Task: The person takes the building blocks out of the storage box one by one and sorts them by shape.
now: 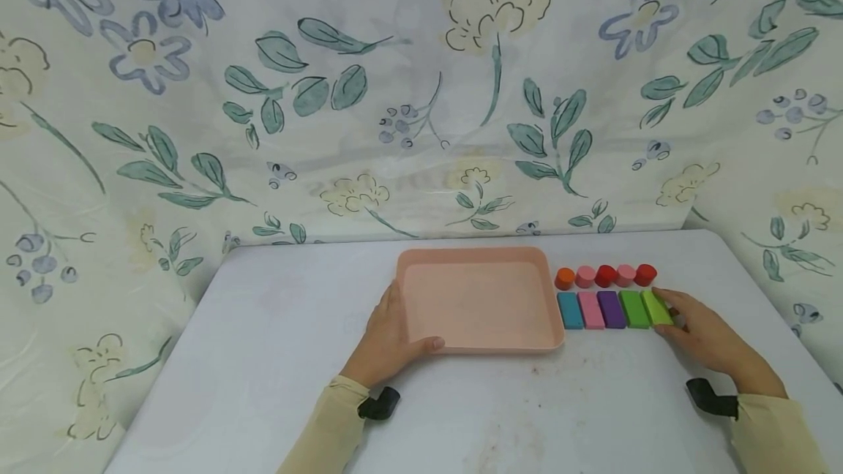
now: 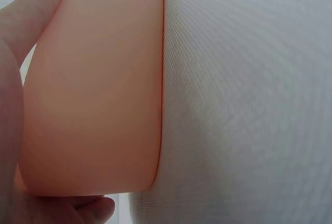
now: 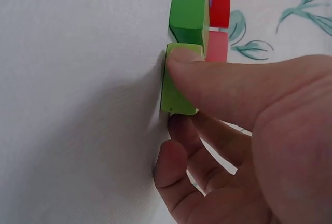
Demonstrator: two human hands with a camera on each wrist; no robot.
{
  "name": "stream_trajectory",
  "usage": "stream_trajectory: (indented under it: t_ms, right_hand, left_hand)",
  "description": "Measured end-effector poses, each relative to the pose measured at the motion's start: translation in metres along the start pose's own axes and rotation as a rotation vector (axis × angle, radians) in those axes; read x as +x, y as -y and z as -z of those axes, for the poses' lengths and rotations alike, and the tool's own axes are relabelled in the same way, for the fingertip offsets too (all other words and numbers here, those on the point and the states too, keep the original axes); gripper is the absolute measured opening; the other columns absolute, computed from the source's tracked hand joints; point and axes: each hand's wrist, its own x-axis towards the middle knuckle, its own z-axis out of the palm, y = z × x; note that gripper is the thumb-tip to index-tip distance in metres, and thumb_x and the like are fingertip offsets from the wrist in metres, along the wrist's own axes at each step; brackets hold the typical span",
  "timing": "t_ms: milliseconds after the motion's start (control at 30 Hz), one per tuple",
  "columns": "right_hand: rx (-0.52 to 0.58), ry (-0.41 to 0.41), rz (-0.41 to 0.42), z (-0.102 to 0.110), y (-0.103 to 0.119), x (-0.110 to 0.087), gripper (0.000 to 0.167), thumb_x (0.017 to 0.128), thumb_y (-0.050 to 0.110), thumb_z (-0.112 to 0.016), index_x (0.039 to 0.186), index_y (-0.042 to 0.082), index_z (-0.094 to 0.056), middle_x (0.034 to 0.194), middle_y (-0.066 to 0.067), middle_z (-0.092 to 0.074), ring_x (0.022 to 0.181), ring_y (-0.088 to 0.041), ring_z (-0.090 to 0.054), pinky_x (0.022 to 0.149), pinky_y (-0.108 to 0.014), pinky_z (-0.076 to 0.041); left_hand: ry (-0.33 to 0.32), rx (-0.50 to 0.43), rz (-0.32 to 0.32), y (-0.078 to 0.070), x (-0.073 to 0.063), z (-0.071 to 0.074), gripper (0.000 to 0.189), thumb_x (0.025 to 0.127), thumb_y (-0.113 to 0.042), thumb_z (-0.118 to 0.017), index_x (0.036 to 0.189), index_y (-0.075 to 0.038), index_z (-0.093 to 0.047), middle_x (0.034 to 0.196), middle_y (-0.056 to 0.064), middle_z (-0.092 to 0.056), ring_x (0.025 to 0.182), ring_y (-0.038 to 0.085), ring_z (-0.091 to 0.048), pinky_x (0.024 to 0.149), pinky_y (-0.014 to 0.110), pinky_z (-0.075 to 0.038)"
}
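My left hand (image 1: 388,335) holds a shallow peach-pink tray (image 1: 477,302) at its near left corner. Its thumb lies along the front side and its fingers reach up the left side. In the left wrist view the tray wall (image 2: 98,89) stands on the white surface between thumb and fingers. My right hand (image 1: 711,335) pinches a light green block (image 1: 656,308) at the right end of a row. Seen from the right wrist, its thumb presses the near end of that block and the other fingers curl at its outer side. A darker green block (image 1: 634,309) sits right beside it.
Left of the green blocks stand purple (image 1: 612,310), pink (image 1: 590,310) and blue (image 1: 570,311) blocks, near the tray's right side. Behind them runs a row of small cylinders, orange (image 1: 564,279), pink and red (image 1: 606,276). A floral cloth (image 1: 421,167) hangs behind the white table (image 1: 263,335).
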Motion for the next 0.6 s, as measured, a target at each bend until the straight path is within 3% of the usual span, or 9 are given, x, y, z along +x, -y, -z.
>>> stream_trajectory:
  t_ms: [333,600]
  right_hand:
    - [0.013,0.023,-0.011,0.002,-0.003,-0.002,0.082,0.089,0.013,-0.074,0.152,-0.009,-0.025,0.139,-0.037,-0.038,0.11,-0.05,-0.052,0.087,-0.063,-0.05]
    - [-0.028,-0.04,-0.05,0.007,0.008,-0.002,0.085,0.086,0.014,-0.078,0.15,-0.009,-0.027,0.14,-0.04,-0.031,0.114,-0.054,-0.047,0.088,-0.066,-0.049]
  left_hand:
    - [-0.006,-0.007,0.006,-0.001,-0.001,-0.001,0.131,0.074,-0.063,-0.079,0.161,-0.005,0.0,0.167,0.017,-0.011,0.15,0.038,-0.02,0.117,0.058,-0.024]
    - [-0.011,0.008,-0.005,0.0,0.0,0.0,0.131,0.075,-0.063,-0.079,0.161,-0.004,-0.001,0.166,0.018,-0.01,0.15,0.037,-0.019,0.118,0.056,-0.024]
